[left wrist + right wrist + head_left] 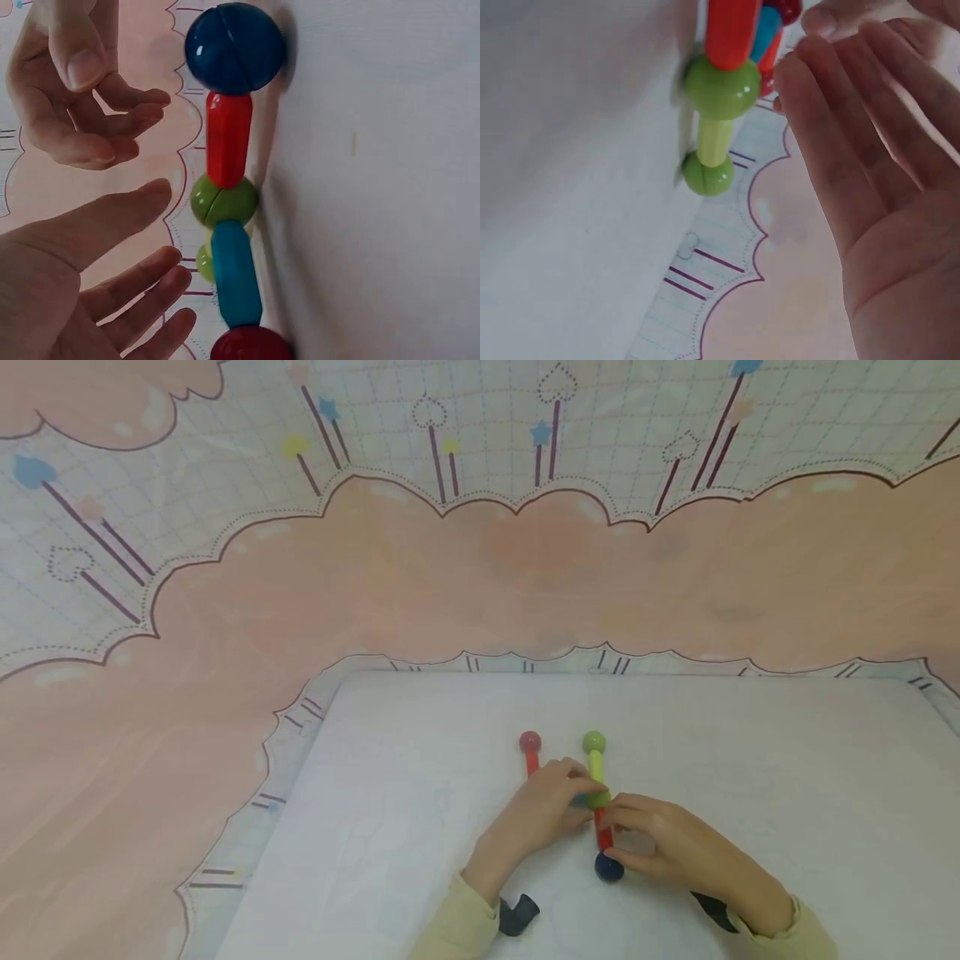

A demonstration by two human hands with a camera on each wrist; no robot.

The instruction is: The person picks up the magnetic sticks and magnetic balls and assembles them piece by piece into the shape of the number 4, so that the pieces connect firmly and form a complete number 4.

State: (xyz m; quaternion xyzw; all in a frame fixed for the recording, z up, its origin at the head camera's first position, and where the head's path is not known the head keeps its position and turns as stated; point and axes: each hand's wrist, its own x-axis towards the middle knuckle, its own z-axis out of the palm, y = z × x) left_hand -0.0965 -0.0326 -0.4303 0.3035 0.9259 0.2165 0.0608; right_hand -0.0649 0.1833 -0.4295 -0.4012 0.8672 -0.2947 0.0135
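A toy figure of coloured balls and rods lies on the white tabletop. A blue ball point(609, 867) sits at its near end, joined by a red rod point(228, 140) to a green ball point(223, 201). From that ball run a blue rod point(237, 274) to a dark red ball point(251, 346) and a yellow-green rod point(715, 142) to another green ball point(709, 174). My left hand point(542, 810) hovers over the blue rod, fingers apart and loosely bent. Just above the red rod and blue ball, my right hand point(663, 842) holds nothing, its fingers nearly straight in the right wrist view.
Farther left, a red ball point(530, 742) tops another red rod point(532, 763), partly hidden behind my left hand. The white tabletop point(405, 735) is bordered by a pink, cloud-patterned cloth point(225, 718). A dark device point(517, 916) shows at my left wrist.
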